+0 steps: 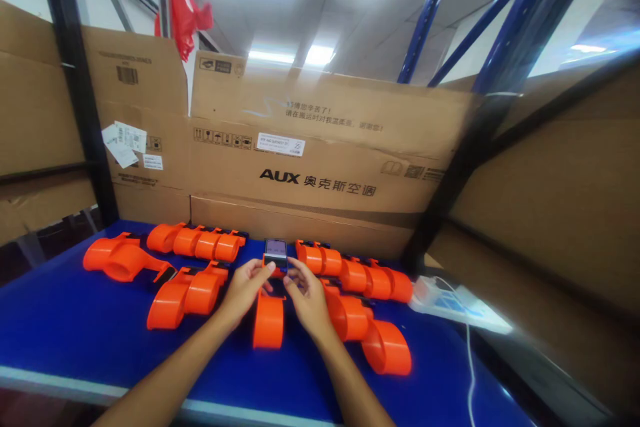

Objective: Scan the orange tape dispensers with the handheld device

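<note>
At the middle of the table, a small dark device with a lit screen (276, 249) stands tilted up between my hands. My left hand (250, 285) pinches its lower left corner, thumb on the front. The fingers of my right hand (306, 290) curl round its lower right side. A bit of orange shows just under the device; whether it is joined to it I cannot tell. Just below my fingers lies an orange ring-shaped part (269, 321). To the left of my left hand sit more orange rings (167, 303), and others (385, 347) lie right of my right hand.
Rows of orange rings with dark clips stand along the back left (207, 243) and back right (354, 275) of the blue table (75, 327). A cardboard wall (240, 207) closes the back. At the right edge are a white power strip (463, 307) and its cable (470, 373).
</note>
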A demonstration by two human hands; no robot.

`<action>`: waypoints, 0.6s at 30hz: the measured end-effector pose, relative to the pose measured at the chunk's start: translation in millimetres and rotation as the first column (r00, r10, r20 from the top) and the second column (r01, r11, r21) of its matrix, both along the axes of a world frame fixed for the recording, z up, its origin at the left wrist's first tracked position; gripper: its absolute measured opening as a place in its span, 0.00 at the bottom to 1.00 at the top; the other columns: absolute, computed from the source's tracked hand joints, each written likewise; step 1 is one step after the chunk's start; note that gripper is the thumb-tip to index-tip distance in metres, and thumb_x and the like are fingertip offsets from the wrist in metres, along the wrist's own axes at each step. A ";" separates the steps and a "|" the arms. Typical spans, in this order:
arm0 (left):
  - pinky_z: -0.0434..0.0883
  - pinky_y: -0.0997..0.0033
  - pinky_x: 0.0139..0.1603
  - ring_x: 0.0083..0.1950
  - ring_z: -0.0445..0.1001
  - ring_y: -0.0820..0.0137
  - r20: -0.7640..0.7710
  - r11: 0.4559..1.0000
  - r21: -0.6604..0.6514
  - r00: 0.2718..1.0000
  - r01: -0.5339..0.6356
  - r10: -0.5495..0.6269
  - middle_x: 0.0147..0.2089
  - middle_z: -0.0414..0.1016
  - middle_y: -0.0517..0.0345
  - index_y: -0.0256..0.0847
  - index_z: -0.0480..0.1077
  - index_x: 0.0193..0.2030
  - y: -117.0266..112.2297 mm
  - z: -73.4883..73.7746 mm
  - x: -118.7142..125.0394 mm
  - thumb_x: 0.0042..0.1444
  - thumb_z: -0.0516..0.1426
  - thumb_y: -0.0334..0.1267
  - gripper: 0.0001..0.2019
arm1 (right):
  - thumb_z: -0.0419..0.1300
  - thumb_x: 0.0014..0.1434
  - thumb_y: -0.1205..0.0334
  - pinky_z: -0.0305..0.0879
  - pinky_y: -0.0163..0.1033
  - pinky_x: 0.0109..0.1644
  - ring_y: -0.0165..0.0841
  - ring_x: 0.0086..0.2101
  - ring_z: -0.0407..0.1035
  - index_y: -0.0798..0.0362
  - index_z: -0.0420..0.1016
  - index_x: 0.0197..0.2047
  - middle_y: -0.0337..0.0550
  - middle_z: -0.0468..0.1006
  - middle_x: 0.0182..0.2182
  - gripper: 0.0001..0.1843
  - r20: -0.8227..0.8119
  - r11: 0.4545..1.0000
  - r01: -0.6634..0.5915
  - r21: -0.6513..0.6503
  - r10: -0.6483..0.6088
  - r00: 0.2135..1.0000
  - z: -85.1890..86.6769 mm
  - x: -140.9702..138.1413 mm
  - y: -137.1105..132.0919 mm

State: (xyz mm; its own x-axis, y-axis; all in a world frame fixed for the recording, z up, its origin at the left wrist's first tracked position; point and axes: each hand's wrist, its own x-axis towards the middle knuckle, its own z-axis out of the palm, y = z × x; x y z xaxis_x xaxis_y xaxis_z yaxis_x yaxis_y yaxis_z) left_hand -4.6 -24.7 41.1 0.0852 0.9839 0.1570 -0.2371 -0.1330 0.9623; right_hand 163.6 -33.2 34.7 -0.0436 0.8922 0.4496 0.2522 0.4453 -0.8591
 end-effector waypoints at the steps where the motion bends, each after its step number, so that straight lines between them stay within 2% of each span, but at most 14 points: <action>1: 0.68 0.73 0.27 0.26 0.74 0.70 -0.002 1.000 0.007 1.000 0.008 -0.008 0.29 0.76 0.57 0.38 0.73 0.39 0.0 -0.9 0.6 0.49 0.64 0.55 0.22 | 0.60 0.59 0.54 0.71 0.37 0.39 0.36 0.37 0.74 0.54 0.69 0.59 0.48 0.79 0.41 0.26 0.011 1.000 -0.012 0.003 0.012 1.000 0.9 1.1 -0.1; 3: 0.69 0.73 0.27 0.25 0.74 0.71 0.001 1.000 0.012 1.000 0.022 -0.022 0.32 0.78 0.55 0.38 0.74 0.40 0.1 -3.0 1.9 0.50 0.64 0.54 0.21 | 0.61 0.58 0.53 0.71 0.37 0.37 0.36 0.36 0.73 0.53 0.69 0.59 0.49 0.79 0.42 0.27 0.050 1.000 0.004 0.010 -0.004 0.999 2.3 2.0 -1.2; 6: 0.69 0.72 0.27 0.24 0.74 0.71 0.008 0.998 -0.001 0.998 0.057 -0.057 0.34 0.78 0.54 0.38 0.74 0.43 0.1 -6.7 4.3 0.50 0.64 0.53 0.21 | 0.61 0.58 0.52 0.71 0.39 0.40 0.36 0.34 0.73 0.54 0.72 0.57 0.48 0.80 0.39 0.25 0.146 0.994 0.100 0.053 -0.107 0.984 4.2 2.0 -4.4; 10: 0.65 0.74 0.22 0.21 0.70 0.74 0.005 0.996 -0.006 0.996 0.086 -0.086 0.32 0.77 0.55 0.37 0.74 0.46 0.2 -9.6 6.3 0.50 0.65 0.52 0.22 | 0.60 0.58 0.56 0.71 0.41 0.42 0.37 0.31 0.72 0.53 0.75 0.54 0.46 0.81 0.36 0.22 0.293 0.975 0.176 0.131 -0.208 0.933 5.5 1.4 -9.5; 14: 0.58 0.76 0.19 0.18 0.63 0.78 -0.017 0.996 -0.020 0.996 0.089 -0.089 0.28 0.75 0.59 0.37 0.75 0.45 1.6 -10.6 5.6 0.49 0.66 0.52 0.22 | 0.59 0.58 0.58 0.70 0.40 0.43 0.37 0.34 0.74 0.52 0.76 0.52 0.47 0.81 0.39 0.19 0.351 0.966 0.152 0.207 -0.219 0.910 3.3 0.9 -11.7; 18: 0.56 0.76 0.18 0.16 0.60 0.79 -0.017 0.996 -0.026 0.996 0.088 -0.089 0.23 0.69 0.63 0.36 0.75 0.44 3.2 -12.9 4.0 0.50 0.65 0.50 0.21 | 0.57 0.59 0.62 0.70 0.37 0.41 0.37 0.35 0.74 0.53 0.76 0.50 0.48 0.80 0.39 0.16 0.380 0.967 0.086 0.239 -0.175 0.908 1.2 1.6 -11.3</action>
